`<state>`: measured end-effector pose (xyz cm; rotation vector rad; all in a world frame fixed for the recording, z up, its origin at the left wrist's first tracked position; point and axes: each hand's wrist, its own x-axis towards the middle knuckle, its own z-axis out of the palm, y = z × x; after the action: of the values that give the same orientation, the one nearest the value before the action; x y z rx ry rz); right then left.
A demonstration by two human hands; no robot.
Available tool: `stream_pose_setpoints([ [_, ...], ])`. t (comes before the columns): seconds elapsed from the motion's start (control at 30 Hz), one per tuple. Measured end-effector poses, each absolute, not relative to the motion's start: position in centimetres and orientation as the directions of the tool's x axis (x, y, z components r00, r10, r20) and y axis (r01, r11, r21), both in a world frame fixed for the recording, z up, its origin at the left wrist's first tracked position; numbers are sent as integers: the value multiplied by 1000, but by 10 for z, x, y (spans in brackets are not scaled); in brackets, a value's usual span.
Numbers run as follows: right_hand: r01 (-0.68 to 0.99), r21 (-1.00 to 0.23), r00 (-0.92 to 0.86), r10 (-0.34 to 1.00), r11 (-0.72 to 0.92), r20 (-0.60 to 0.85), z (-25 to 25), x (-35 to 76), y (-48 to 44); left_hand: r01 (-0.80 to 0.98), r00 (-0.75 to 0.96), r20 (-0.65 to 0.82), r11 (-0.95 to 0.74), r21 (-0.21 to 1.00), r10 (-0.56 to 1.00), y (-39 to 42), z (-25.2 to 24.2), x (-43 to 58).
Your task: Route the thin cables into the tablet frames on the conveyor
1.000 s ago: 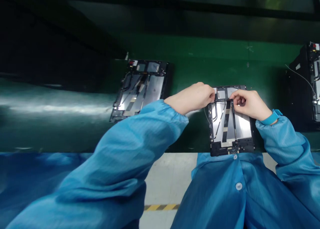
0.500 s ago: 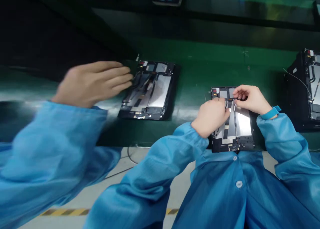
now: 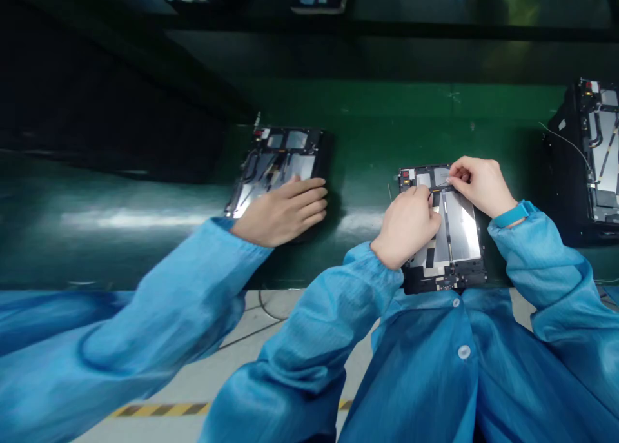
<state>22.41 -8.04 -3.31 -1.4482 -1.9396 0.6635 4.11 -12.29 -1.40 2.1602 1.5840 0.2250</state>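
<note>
Left hand is covering the opened device's ten-o'clock side, grip hidden; right hand is nearly pinching near twelve o'clock, any hold unclear.

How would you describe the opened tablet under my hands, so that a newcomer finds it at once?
Find the green bench, then its near edge by the blue coat with white buttons. There lies the opened tablet. Unlike the left-side tablet and right-side tablet, it has two hands at it: your left hand and your right hand, with its blue wristband.
</note>
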Motion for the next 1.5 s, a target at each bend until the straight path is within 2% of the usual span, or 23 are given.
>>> stream_pose_setpoints([
  [0.17, 720, -566, -348, 915, 400, 203, -30, 225, -90, 894, 252, -162, -166, 415, 954, -128, -15, 38],
  [0.3, 652, -636, -408, 898, 412, 164, -31, 236, -102, 884, 236, -149, -149, 443, 960, -128, -17, 34],
  [0.43, 659, -666, -292, 935, 351, 203, -35, 236, -98, 882, 248, -155, -156, 445, 956, -126, -17, 34],
  [0.5, 711, -608, -272, 936, 353, 226, -35, 230, -92, 884, 263, -164, -170, 436, 951, -125, -17, 35],
  [0.6, 781, -488, -336, 921, 389, 196, -31, 222, -88, 891, 270, -164, -182, 416, 949, -125, -18, 36],
  [0.7, 784, -455, -406, 903, 423, 140, -26, 221, -94, 892, 272, -147, -192, 409, 951, -127, -19, 36],
  [0.8, 734, -542, -414, 902, 409, 119, -22, 228, -104, 885, 293, -153, -207, 417, 944, -128, -18, 34],
  [0.93, 623, -727, -323, 941, 289, 97, -24, 241, -109, 887, 282, -167, -190, 421, 945, -128, -16, 35],
  [1.03, 550, -814, -201, 976, 186, 88, -32, 250, -109, 896, 252, -38, -219, 386, 967, -124, -15, 41],
  [1.13, 469, -877, -112, 992, 101, 54, -43, 258, -107, 869, 341, 24, -325, 372, 940, -109, -16, 49],
  [1.3, 386, -922, -70, 997, 47, 21, -52, 264, -106, 716, 574, -48, -472, 513, 818, -77, -20, 55],
  [1.5, 439, -897, -74, 997, 48, 17, -46, 263, -105, 667, 603, -78, -448, 595, 794, -59, -19, 56],
])
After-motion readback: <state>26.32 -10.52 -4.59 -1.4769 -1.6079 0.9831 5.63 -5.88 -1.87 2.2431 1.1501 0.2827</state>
